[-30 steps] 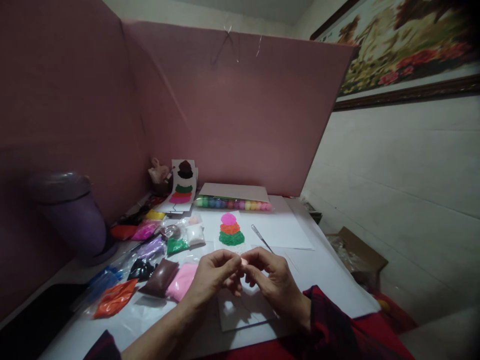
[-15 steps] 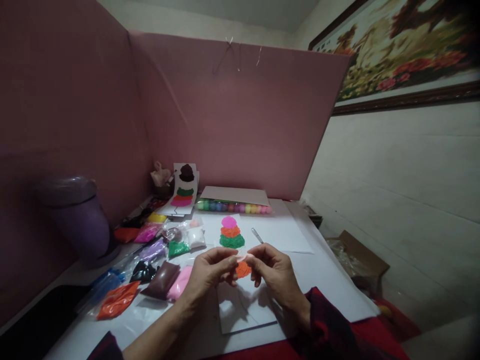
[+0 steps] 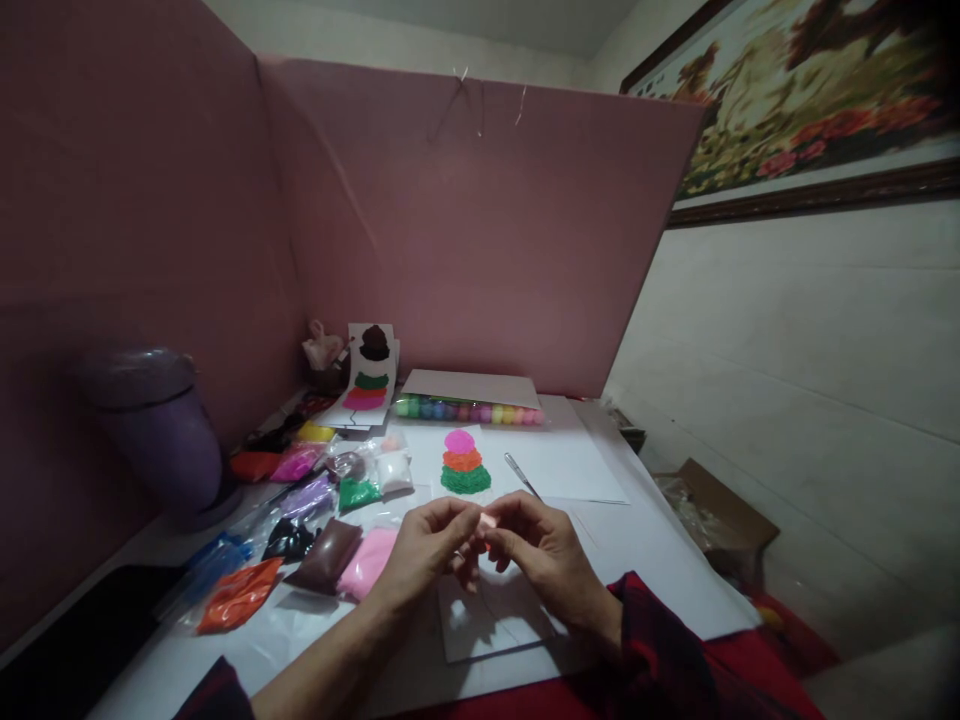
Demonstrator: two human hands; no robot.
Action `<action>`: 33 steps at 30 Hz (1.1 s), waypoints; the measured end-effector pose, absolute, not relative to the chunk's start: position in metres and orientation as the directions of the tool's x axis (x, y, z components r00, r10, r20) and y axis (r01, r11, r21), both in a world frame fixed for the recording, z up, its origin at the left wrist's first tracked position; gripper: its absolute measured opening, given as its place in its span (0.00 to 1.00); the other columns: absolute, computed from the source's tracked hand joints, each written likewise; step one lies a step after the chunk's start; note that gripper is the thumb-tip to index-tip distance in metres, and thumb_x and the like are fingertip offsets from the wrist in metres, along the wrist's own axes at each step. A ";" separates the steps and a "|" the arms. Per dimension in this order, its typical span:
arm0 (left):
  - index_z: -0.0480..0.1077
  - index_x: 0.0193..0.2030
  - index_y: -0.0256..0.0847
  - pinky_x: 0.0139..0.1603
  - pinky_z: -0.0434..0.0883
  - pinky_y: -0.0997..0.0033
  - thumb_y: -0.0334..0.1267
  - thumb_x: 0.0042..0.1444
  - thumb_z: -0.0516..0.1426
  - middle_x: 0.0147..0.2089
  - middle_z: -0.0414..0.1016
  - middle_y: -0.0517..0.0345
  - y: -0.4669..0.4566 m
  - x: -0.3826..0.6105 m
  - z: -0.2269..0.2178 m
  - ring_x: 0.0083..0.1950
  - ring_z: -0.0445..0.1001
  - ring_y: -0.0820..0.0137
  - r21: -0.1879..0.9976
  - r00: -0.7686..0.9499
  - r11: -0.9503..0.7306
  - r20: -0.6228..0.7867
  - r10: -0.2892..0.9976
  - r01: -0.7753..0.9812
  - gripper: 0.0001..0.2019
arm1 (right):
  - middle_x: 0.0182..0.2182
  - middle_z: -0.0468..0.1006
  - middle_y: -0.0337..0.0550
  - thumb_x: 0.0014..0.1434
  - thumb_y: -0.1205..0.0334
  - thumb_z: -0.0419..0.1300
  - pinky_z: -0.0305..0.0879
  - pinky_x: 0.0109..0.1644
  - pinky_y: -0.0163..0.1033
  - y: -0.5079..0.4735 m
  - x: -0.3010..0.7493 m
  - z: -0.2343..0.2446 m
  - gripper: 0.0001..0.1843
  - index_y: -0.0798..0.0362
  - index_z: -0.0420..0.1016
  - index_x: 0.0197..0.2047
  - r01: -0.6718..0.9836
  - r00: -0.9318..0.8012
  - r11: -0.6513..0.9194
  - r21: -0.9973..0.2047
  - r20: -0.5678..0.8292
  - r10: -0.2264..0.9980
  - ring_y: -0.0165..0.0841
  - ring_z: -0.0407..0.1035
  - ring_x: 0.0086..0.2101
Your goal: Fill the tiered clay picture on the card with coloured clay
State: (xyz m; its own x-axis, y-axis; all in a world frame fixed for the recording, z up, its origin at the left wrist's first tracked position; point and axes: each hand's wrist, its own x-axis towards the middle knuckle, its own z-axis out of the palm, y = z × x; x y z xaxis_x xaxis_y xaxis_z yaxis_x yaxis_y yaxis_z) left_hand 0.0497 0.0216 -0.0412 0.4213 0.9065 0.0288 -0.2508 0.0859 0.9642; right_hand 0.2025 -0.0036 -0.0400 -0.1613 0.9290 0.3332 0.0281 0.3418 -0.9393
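A small lump of pale pink modelling clay (image 3: 487, 521) is pinched between the fingertips of my left hand (image 3: 435, 545) and my right hand (image 3: 551, 550). Both hands are closed and meet just above a white sheet (image 3: 495, 625) on the table. Beyond my fingers, that paper carries textured clay shapes: a pink one (image 3: 460, 441), an orange one (image 3: 461, 461) and a green one (image 3: 465, 481). Another orange patch under the hands is mostly hidden by them. A slim silver tool (image 3: 517, 468) lies on the paper just past my right hand.
Several bags of coloured clay, among them a brown one (image 3: 326, 556) and a pink one (image 3: 369, 562), lie to the left. A purple lidded container (image 3: 161, 440) stands at far left. Behind are a pack of coloured clay (image 3: 472, 411) and a propped sample sheet (image 3: 360, 402).
My hands have drawn closer together, and the pale pink clay, stretched between them before, is now more enclosed by the fingertips. The orange patch below is more covered.
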 end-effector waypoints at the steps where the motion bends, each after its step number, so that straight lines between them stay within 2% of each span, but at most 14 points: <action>1: 0.71 0.32 0.33 0.16 0.67 0.77 0.46 0.51 0.60 0.20 0.69 0.62 0.021 0.050 -0.040 0.16 0.65 0.77 0.966 0.428 0.094 0.019 0.904 -0.242 0.15 | 0.25 0.74 0.38 0.57 0.65 0.60 0.68 0.27 0.33 -0.004 0.203 -0.040 0.03 0.56 0.71 0.35 0.041 -0.170 0.358 -0.933 0.347 0.922 0.28 0.68 0.25; 6: 0.69 0.30 0.34 0.16 0.67 0.77 0.44 0.49 0.62 0.22 0.71 0.60 0.019 0.050 -0.036 0.16 0.66 0.77 0.969 0.407 0.062 0.042 0.912 -0.239 0.13 | 0.25 0.73 0.37 0.54 0.69 0.61 0.68 0.28 0.33 -0.005 0.203 -0.039 0.06 0.55 0.70 0.37 0.111 -0.176 0.416 -0.903 0.394 0.902 0.28 0.69 0.24; 9: 0.68 0.32 0.35 0.17 0.69 0.75 0.45 0.51 0.61 0.23 0.72 0.60 0.019 0.049 -0.037 0.18 0.69 0.75 0.965 0.402 0.098 0.007 0.916 -0.242 0.13 | 0.25 0.74 0.38 0.56 0.67 0.60 0.68 0.27 0.33 -0.005 0.204 -0.039 0.02 0.55 0.71 0.34 0.147 -0.163 0.435 -0.889 0.412 0.897 0.28 0.69 0.24; 12: 0.67 0.33 0.36 0.16 0.68 0.76 0.47 0.52 0.59 0.22 0.71 0.61 0.020 0.049 -0.039 0.17 0.69 0.74 0.973 0.405 0.087 0.007 0.914 -0.213 0.14 | 0.27 0.74 0.40 0.57 0.65 0.59 0.68 0.28 0.34 -0.003 0.206 -0.041 0.03 0.55 0.73 0.35 0.191 -0.170 0.475 -0.859 0.447 0.878 0.29 0.69 0.25; 16: 0.67 0.29 0.34 0.17 0.68 0.77 0.42 0.48 0.63 0.21 0.71 0.60 0.020 0.049 -0.038 0.17 0.68 0.76 0.965 0.414 0.082 0.030 0.910 -0.248 0.13 | 0.28 0.74 0.40 0.55 0.68 0.60 0.69 0.28 0.34 -0.001 0.206 -0.042 0.05 0.55 0.74 0.37 0.220 -0.188 0.494 -0.841 0.461 0.867 0.29 0.69 0.25; 18: 0.67 0.30 0.35 0.19 0.69 0.75 0.41 0.47 0.63 0.22 0.71 0.60 0.020 0.049 -0.037 0.19 0.69 0.75 0.954 0.401 0.108 0.014 0.916 -0.280 0.12 | 0.27 0.75 0.40 0.55 0.69 0.60 0.68 0.27 0.34 -0.001 0.206 -0.043 0.05 0.55 0.73 0.37 0.207 -0.183 0.488 -0.848 0.456 0.871 0.29 0.69 0.24; 21: 0.67 0.35 0.36 0.19 0.70 0.73 0.45 0.50 0.61 0.22 0.71 0.61 0.020 0.050 -0.037 0.19 0.70 0.73 0.956 0.393 0.135 -0.023 0.919 -0.261 0.14 | 0.27 0.75 0.41 0.57 0.66 0.59 0.69 0.27 0.34 -0.001 0.206 -0.044 0.04 0.55 0.73 0.37 0.207 -0.183 0.489 -0.847 0.457 0.870 0.29 0.70 0.25; 23: 0.68 0.34 0.36 0.17 0.69 0.74 0.47 0.50 0.60 0.21 0.71 0.60 0.020 0.049 -0.039 0.17 0.69 0.73 0.965 0.404 0.127 -0.025 0.914 -0.228 0.15 | 0.28 0.75 0.41 0.57 0.66 0.59 0.69 0.27 0.34 -0.001 0.207 -0.045 0.04 0.55 0.73 0.37 0.222 -0.185 0.510 -0.831 0.477 0.859 0.29 0.70 0.25; 27: 0.69 0.29 0.35 0.20 0.69 0.75 0.44 0.46 0.64 0.23 0.72 0.58 0.019 0.048 -0.039 0.19 0.69 0.75 0.964 0.434 0.086 0.033 0.901 -0.252 0.14 | 0.27 0.75 0.38 0.55 0.69 0.59 0.69 0.27 0.34 -0.002 0.207 -0.045 0.12 0.52 0.70 0.44 0.161 -0.189 0.517 -0.841 0.488 0.852 0.28 0.69 0.24; 31: 0.70 0.34 0.35 0.20 0.70 0.73 0.46 0.47 0.63 0.24 0.72 0.59 0.019 0.049 -0.037 0.20 0.70 0.74 0.959 0.421 0.127 -0.009 0.907 -0.253 0.15 | 0.26 0.75 0.40 0.57 0.67 0.58 0.69 0.26 0.33 -0.003 0.207 -0.043 0.03 0.54 0.73 0.36 0.177 -0.179 0.514 -0.839 0.486 0.855 0.29 0.71 0.25; 33: 0.70 0.33 0.35 0.19 0.69 0.74 0.48 0.48 0.62 0.23 0.71 0.60 0.019 0.049 -0.036 0.19 0.69 0.74 0.963 0.408 0.130 -0.023 0.913 -0.237 0.16 | 0.27 0.75 0.40 0.57 0.68 0.58 0.69 0.27 0.34 -0.003 0.207 -0.042 0.03 0.54 0.72 0.36 0.199 -0.175 0.520 -0.831 0.492 0.853 0.29 0.71 0.26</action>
State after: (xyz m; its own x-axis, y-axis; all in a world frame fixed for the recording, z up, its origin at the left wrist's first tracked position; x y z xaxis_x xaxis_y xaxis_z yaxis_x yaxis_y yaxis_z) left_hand 0.0493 0.0186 -0.0364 0.4077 0.9128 -0.0233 -0.2370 0.1304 0.9627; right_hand 0.2066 -0.0033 -0.0420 -0.1745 0.8527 0.4924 0.1986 0.5203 -0.8306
